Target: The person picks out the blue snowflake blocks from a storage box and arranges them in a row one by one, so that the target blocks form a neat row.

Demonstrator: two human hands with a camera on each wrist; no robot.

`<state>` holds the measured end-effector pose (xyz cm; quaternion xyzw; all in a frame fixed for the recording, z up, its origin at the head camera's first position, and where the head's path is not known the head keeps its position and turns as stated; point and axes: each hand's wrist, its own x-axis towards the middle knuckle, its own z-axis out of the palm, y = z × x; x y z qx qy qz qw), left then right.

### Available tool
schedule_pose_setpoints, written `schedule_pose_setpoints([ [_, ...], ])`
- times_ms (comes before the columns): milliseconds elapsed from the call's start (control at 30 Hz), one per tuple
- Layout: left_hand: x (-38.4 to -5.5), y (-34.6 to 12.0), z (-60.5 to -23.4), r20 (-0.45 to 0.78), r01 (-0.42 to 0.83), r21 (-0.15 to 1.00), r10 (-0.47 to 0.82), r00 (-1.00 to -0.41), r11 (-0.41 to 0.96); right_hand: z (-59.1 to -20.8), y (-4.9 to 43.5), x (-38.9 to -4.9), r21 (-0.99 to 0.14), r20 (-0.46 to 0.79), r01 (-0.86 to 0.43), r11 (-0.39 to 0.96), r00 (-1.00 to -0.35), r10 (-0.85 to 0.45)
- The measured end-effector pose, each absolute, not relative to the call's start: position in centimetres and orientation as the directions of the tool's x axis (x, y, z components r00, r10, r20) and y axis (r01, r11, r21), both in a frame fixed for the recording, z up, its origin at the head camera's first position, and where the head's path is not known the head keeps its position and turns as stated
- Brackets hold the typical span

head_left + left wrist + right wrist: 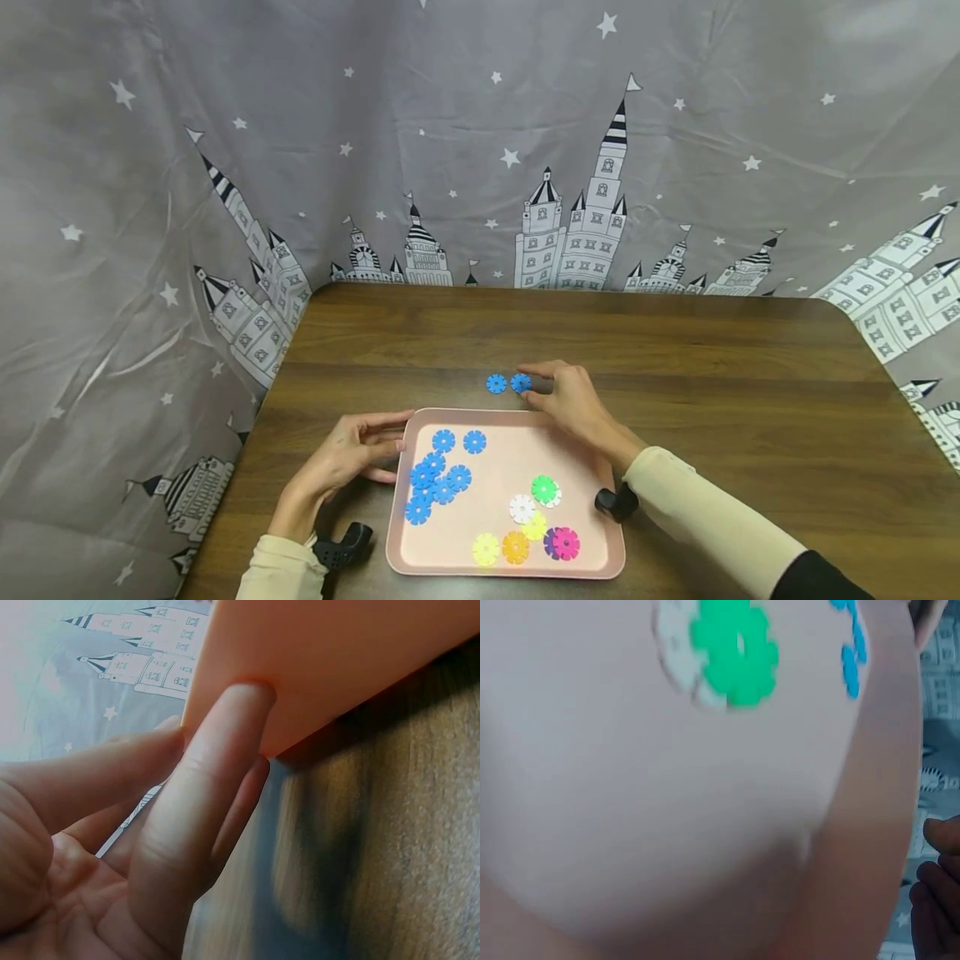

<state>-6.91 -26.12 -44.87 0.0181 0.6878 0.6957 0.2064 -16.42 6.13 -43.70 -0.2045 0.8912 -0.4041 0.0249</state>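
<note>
Setting out blue discs side by side appears to be the step in hand. The right hand (pixel 573 404) reaches over the far rim of a pale-pink, shallow rectangular tray (pixel 510 467), its thumb and a finger closed at opposite edges of a notched, round, plastic-looking blue disc (pixel 521 383), by the brown wood-grain table (pixel 712 375). A matching second blue disc (pixel 497 383) lies just left of these fingertips, apart from the first. The right wrist view shows fingers at its margin but not the disc.

The left hand (pixel 348 450) has its fingers extended and somewhat apart, touching the tray's left edge, seemingly to steady it. Just right of these fingertips, inside the tray, lie further blue discs (pixel 459 477), several overlapping. On the near side of the right hand, also inside, lie green (pixel 544 489), white (pixel 522 508), yellow (pixel 485 549), orange (pixel 515 547), purple (pixel 551 543) and pink discs (pixel 566 543).

The next move probably calls for parting the right thumb and finger cleanly, without nudging the neighbouring disc, before any return to the blue group.
</note>
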Motion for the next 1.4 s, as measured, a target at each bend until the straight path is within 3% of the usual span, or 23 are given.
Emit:
schedule_pose_setpoints([
  [200,-6.8,-26.4,-44.9,-0.261,-0.267,0.963,0.311,-0.914,0.023,-43.5,5.6,-14.2,-0.738,0.167,-0.432,0.518,-0.861,-0.481],
  [533,-6.8,-26.5,-45.0,-0.275,-0.282,0.959,0.298,-0.914,0.021,-45.0,3.9,-11.2,-0.791,0.066,-0.421,0.444,-0.78,-0.622],
  [1400,-6.9,-26.4,-45.0,-0.269,-0.277,0.961,0.329,-0.905,0.024,-45.9,0.9,-10.2,-0.785,-0.04,-0.441,0.436,-0.666,-0.745],
])
